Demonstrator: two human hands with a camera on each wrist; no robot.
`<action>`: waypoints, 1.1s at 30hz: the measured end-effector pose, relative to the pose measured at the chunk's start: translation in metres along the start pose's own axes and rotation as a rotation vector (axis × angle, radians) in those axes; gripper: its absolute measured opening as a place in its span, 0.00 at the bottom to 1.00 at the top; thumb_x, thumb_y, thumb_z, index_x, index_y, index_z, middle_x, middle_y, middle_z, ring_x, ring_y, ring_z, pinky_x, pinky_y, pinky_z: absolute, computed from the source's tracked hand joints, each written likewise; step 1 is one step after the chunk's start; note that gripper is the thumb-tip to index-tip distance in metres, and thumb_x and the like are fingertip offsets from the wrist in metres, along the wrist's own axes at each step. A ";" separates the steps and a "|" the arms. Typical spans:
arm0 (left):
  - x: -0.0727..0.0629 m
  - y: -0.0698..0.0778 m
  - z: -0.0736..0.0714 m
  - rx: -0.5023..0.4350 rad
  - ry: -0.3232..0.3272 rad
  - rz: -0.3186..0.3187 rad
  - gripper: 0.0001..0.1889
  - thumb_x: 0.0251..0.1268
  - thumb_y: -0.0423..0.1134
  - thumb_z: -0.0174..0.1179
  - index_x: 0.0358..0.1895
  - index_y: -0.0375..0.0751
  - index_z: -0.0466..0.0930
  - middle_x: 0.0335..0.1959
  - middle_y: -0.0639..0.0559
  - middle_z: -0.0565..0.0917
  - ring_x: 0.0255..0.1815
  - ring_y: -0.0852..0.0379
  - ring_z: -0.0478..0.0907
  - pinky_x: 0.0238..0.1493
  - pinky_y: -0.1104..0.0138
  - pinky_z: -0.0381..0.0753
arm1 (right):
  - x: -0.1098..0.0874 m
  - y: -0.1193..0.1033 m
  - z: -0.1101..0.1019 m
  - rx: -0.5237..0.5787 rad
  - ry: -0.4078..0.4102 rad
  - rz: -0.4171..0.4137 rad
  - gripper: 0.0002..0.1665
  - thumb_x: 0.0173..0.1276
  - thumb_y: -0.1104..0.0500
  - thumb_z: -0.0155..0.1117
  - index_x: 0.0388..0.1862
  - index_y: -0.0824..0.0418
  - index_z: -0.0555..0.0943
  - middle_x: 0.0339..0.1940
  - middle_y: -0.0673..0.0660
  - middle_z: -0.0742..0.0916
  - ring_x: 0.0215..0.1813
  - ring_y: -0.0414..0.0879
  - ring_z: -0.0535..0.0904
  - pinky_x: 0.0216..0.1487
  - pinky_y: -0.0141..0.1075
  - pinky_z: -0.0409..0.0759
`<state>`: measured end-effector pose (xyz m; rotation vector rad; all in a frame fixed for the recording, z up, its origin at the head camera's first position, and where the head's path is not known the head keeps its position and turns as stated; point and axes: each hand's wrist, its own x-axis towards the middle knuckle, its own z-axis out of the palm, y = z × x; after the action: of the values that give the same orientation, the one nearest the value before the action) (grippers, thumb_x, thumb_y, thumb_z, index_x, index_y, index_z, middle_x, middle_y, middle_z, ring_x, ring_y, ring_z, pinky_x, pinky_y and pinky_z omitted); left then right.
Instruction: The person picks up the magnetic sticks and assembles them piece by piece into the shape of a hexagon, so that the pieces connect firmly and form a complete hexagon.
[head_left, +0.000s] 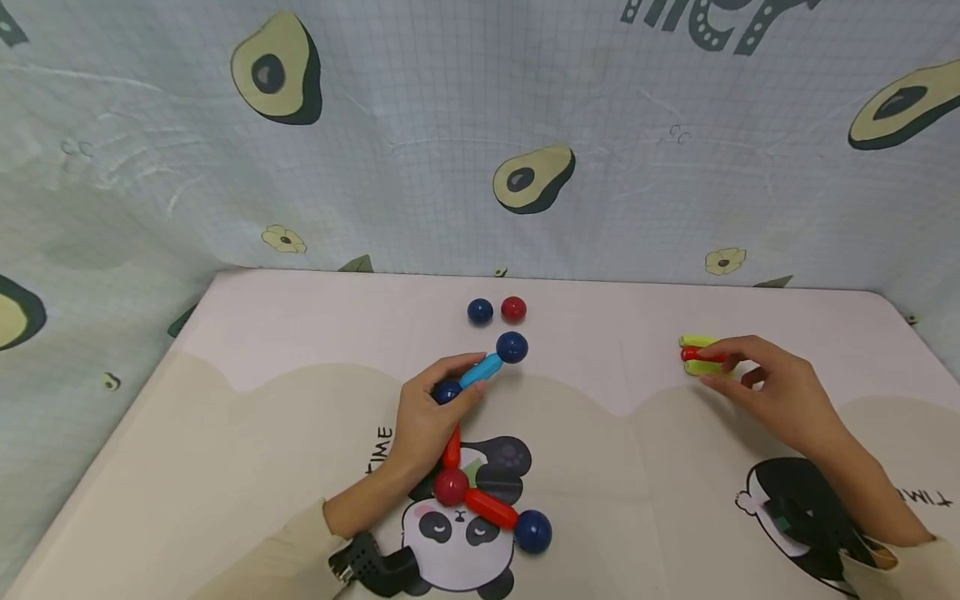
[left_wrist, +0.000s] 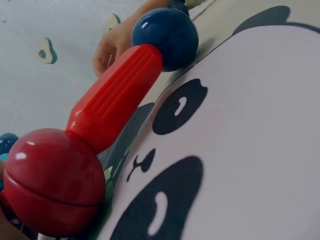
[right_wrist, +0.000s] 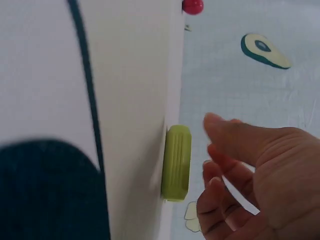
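My left hand grips a chain of toy balls and rods around one dark blue ball. From there a light blue rod leads up to another dark blue ball. Toward me the chain runs through a red rod, a red ball and a second red rod to a dark blue end ball. At right, my right hand bends its fingers over a red rod lying between two yellow-green rods. A gap separates thumb and fingers in the right wrist view.
Loose on the table toward the back are a dark blue ball and a red ball, side by side. A patterned cloth hangs behind the table's far edge. Panda prints mark the table cover.
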<state>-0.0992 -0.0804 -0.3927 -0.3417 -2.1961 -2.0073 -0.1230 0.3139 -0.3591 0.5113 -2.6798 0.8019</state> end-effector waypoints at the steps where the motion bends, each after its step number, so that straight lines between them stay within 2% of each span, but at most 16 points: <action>1: 0.000 0.000 0.000 -0.001 0.002 -0.001 0.16 0.63 0.34 0.63 0.55 0.42 0.80 0.51 0.51 0.82 0.53 0.54 0.76 0.54 0.64 0.76 | 0.000 0.001 0.000 -0.012 -0.008 0.002 0.21 0.50 0.69 0.75 0.45 0.58 0.83 0.36 0.53 0.82 0.37 0.33 0.71 0.33 0.17 0.71; 6: 0.000 0.000 0.000 -0.003 -0.001 -0.009 0.16 0.63 0.34 0.64 0.54 0.42 0.81 0.51 0.51 0.82 0.53 0.53 0.76 0.54 0.63 0.76 | -0.002 0.005 0.001 -0.029 -0.032 0.007 0.20 0.51 0.68 0.75 0.44 0.57 0.83 0.35 0.52 0.82 0.36 0.33 0.71 0.32 0.19 0.70; 15: 0.001 -0.001 -0.001 0.005 0.000 -0.006 0.16 0.62 0.35 0.64 0.54 0.43 0.81 0.50 0.52 0.82 0.51 0.54 0.77 0.52 0.63 0.76 | -0.003 0.011 0.005 -0.066 -0.034 -0.047 0.21 0.47 0.70 0.77 0.39 0.54 0.83 0.31 0.48 0.80 0.33 0.33 0.68 0.29 0.22 0.68; 25: 0.001 -0.001 -0.001 0.011 0.001 -0.015 0.16 0.62 0.36 0.65 0.53 0.44 0.81 0.49 0.52 0.83 0.48 0.54 0.77 0.49 0.64 0.77 | -0.003 0.013 0.003 -0.100 -0.092 -0.014 0.19 0.47 0.67 0.78 0.38 0.54 0.83 0.25 0.48 0.75 0.27 0.39 0.66 0.23 0.29 0.61; 30: 0.001 -0.001 -0.001 0.010 -0.002 -0.016 0.16 0.62 0.36 0.65 0.54 0.45 0.81 0.48 0.52 0.82 0.46 0.53 0.77 0.47 0.66 0.77 | -0.003 0.012 0.003 -0.112 -0.141 0.019 0.18 0.49 0.65 0.77 0.38 0.52 0.82 0.22 0.47 0.73 0.27 0.39 0.66 0.22 0.31 0.61; 33: 0.001 -0.001 -0.001 0.013 -0.003 -0.014 0.16 0.62 0.36 0.64 0.54 0.44 0.81 0.48 0.52 0.82 0.45 0.53 0.76 0.46 0.66 0.77 | -0.002 0.010 0.003 -0.113 -0.147 0.022 0.18 0.49 0.62 0.78 0.38 0.51 0.83 0.24 0.47 0.74 0.29 0.40 0.66 0.25 0.30 0.64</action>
<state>-0.1005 -0.0819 -0.3935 -0.3294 -2.2185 -2.0003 -0.1254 0.3201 -0.3669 0.5333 -2.8504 0.6372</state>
